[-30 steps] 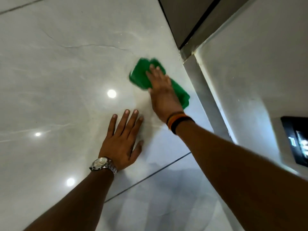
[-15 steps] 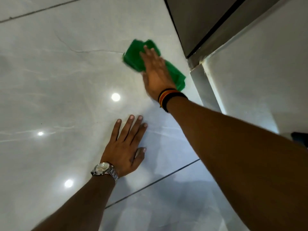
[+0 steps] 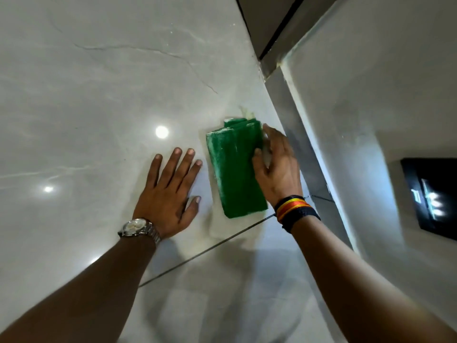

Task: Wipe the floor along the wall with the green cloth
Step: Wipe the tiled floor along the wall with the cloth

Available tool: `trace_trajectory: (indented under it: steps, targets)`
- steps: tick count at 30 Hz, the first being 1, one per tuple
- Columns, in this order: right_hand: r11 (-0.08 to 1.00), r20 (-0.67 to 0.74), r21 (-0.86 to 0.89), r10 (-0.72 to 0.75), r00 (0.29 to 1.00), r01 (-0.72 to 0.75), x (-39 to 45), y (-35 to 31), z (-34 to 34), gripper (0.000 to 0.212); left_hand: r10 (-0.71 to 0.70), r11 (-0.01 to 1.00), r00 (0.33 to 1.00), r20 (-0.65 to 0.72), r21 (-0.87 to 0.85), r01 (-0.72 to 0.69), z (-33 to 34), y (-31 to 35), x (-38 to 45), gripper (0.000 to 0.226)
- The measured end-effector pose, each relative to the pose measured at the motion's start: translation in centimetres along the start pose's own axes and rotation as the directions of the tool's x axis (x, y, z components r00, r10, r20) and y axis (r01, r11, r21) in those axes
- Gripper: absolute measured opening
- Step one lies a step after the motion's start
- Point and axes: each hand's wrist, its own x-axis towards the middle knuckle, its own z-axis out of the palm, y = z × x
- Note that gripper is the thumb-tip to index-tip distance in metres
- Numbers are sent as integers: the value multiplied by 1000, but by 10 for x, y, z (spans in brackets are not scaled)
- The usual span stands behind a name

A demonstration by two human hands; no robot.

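While the left hand lies spread flat on the floor, the right hand at three o'clock pinches the folded green cloth.

A silver wristwatch is showing at lower centre-left, striped thread bands right of centre — a dark glossy panel is sitting at the right edge, reflecting light.

We see the green cloth folded into a long rectangle, lying flat on the glossy pale tiled floor. Its long side runs roughly along the wall, just beside the grey skirting. Whitish dust smears its upper and left edges.
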Motion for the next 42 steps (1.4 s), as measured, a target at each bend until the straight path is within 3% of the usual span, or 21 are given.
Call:
trace_trajectory:
  steps: [2,5,8,11,13,16,18,22,25,34,38,42]
  targets:
    - [978,25,-180,-102,994,105,-3,1,9,59,-3,1000,1000,-1,-4,3,-2,1,2,83]
    - [914,210,-335,-167,963,231,-16,-16,45,75,-1,1000,1000,-26,2,1,-3,1,2,82]
    - [843,185,-477,-178,966,247,-2,-24,69,75,11,1000,999,-51,-2,-11,0,1,1,81]
    - [790,179,-527,-258,949,314,48,-16,59,68,14,1000,997,-81,0,-14,2,0,1,77]
    - [813,167,-497,-254,953,304,66,4,39,65,24,1000,997,-79,-8,-25,3,1,0,78]
    - [858,181,-395,-280,943,330,29,51,14,63,25,1000,997,-73,-6,-25,-1,1,0,80]
    - [893,157,-382,-189,969,236,-38,84,5,63,22,1000,998,-58,-8,-22,-4,2,-1,80]
    - [928,71,-348,166,984,-132,-172,120,-6,64,8,1000,999,-31,-8,-9,-5,2,-1,81]
    - [902,55,-366,266,962,-229,-185,113,-3,64,6,1000,1000,-15,-6,-7,-5,3,-2,82]
    - [944,23,-327,-35,999,40,-25,38,29,64,11,1000,999,-30,-7,-11,-6,1,-2,81]
    - [905,38,-411,-101,994,108,-85,75,27,69,5,999,1000,-19,-32,-5,-7,3,-2,82]
    - [843,35,-533,105,994,-70,-223,141,1,78,-2,999,1000,-26,-33,1,-8,2,-2,82]
